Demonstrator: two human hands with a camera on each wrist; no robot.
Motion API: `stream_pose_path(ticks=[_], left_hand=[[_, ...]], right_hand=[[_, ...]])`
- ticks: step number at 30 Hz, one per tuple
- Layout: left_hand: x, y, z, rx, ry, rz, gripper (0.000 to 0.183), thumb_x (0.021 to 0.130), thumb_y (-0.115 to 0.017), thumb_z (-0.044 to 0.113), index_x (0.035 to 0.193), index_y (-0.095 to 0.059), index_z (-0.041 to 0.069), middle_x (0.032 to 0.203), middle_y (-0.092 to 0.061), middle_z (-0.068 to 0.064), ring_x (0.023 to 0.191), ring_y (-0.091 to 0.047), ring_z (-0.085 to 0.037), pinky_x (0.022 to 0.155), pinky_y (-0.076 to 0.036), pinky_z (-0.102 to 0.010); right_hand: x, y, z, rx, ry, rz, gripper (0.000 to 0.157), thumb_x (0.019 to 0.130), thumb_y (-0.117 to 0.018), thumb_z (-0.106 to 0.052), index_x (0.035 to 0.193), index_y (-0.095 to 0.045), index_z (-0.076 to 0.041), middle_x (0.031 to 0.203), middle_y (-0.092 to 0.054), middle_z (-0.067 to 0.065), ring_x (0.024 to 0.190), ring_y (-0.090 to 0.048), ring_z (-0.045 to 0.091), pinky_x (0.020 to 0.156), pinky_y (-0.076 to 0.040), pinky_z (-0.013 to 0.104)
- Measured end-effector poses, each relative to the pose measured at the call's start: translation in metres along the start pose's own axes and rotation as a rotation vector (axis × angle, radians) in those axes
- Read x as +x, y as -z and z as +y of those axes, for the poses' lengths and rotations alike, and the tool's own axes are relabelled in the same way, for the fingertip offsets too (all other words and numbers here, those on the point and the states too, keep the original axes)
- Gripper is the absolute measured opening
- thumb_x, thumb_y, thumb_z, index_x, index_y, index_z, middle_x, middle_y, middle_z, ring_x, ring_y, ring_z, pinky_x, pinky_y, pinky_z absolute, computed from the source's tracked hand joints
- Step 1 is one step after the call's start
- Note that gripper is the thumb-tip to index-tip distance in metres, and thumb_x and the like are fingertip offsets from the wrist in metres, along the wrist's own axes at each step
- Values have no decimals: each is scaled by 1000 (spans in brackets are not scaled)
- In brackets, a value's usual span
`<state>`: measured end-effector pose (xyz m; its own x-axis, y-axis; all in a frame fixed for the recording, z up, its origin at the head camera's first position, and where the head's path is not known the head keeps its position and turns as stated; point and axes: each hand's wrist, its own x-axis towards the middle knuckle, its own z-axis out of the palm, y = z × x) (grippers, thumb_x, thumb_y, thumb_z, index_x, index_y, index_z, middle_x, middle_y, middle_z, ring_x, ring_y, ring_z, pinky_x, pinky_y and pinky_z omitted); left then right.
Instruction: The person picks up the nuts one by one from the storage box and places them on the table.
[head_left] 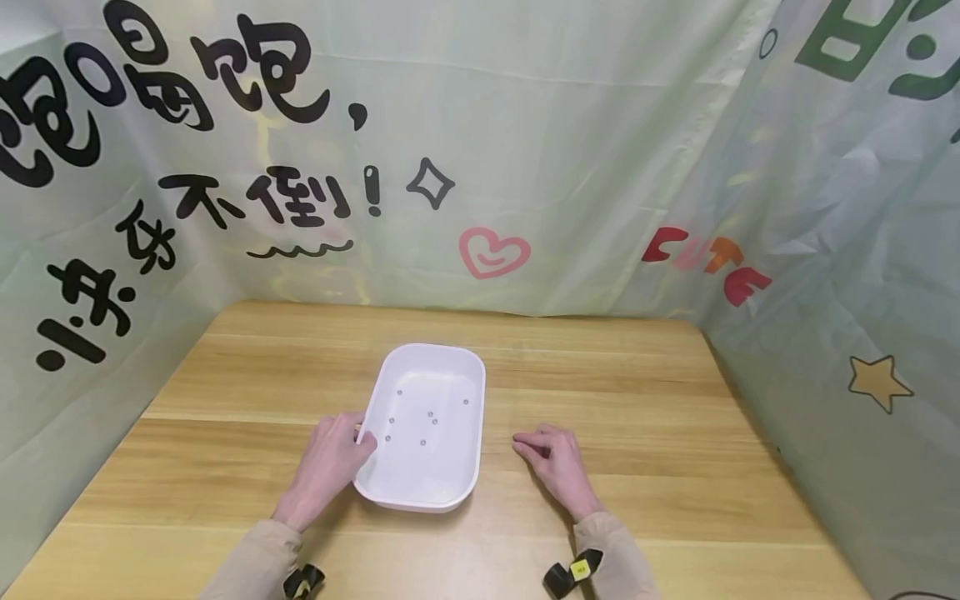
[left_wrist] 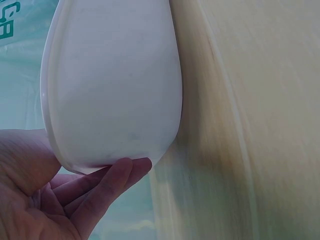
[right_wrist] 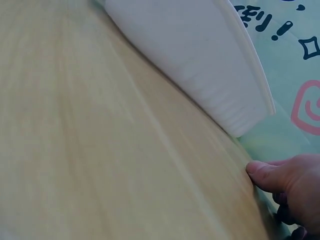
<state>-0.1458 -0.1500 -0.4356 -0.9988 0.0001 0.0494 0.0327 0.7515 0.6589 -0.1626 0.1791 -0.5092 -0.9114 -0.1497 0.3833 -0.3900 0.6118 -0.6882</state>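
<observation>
A white plastic tray (head_left: 427, 475) stands on the table, with several tiny round pieces (head_left: 431, 414) scattered over its floor; they look like small rings or nuts. My left hand (head_left: 335, 454) grips the tray's left side, the thumb over the rim and the fingers against the outer wall. In the left wrist view the fingertips (left_wrist: 142, 165) press on that wall (left_wrist: 120, 95). Right of the tray, my right hand (head_left: 557, 468) is low over the table, thumb and forefinger tips together. I cannot tell whether a tiny piece is between them.
The wooden table (head_left: 675, 467) spreads around the tray. Printed cloth (head_left: 570, 167) hangs along its back and both sides, with black lettering and a pink heart (head_left: 495, 253). Small black devices (head_left: 573, 573) are strapped at both wrists.
</observation>
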Motion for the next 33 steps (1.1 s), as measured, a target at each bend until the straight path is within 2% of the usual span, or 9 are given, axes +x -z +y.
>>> stream_pose_path(ticks=[8,15,21,26,29,33], left_hand=[[0,1,0,-5,2,-2,27,85,-58,2,106,-72,-7,85,-75,-21,58,-60,-14,49,-47,-25],[-1,2,1,-15,6,-8,26,85,-58,1,105,-72,-7,83,-74,-20,58,-59,-14,49,-47,-24],[-2,2,1,-14,3,-3,26,85,-58,2,105,-73,-6,82,-74,-18,59,-59,-14,50,-47,-25],[-2,3,1,-10,14,-10,27,86,-58,3,107,-73,-6,78,-73,-14,58,-57,-14,49,-45,-25],[-2,3,1,-8,16,-11,28,86,-58,3,109,-72,-6,78,-73,-14,57,-57,-14,49,-45,-25],[-3,3,1,-10,18,-13,29,86,-58,2,110,-72,-6,79,-73,-15,58,-58,-14,49,-46,-25]], right_hand=[[-3,1,-2,-3,-21,-10,25,75,-84,-8,99,-79,-2,65,-54,-10,62,-43,-1,58,-40,18],[-4,0,-2,-62,-43,23,38,73,-87,-15,108,-77,-5,73,-57,-10,70,-46,1,77,-37,27],[-4,0,-3,-14,-33,65,42,73,-87,-13,112,-75,-2,79,-62,-3,73,-51,6,73,-44,23],[-4,1,-5,5,-18,100,44,73,-87,-12,114,-74,-3,92,-68,4,82,-60,13,73,-51,22],[-2,2,-8,3,-5,103,46,74,-87,-13,117,-73,-4,100,-70,8,88,-65,19,77,-52,26],[1,7,-14,-19,41,98,49,74,-87,-13,120,-71,-3,109,-70,11,98,-66,24,87,-53,39]])
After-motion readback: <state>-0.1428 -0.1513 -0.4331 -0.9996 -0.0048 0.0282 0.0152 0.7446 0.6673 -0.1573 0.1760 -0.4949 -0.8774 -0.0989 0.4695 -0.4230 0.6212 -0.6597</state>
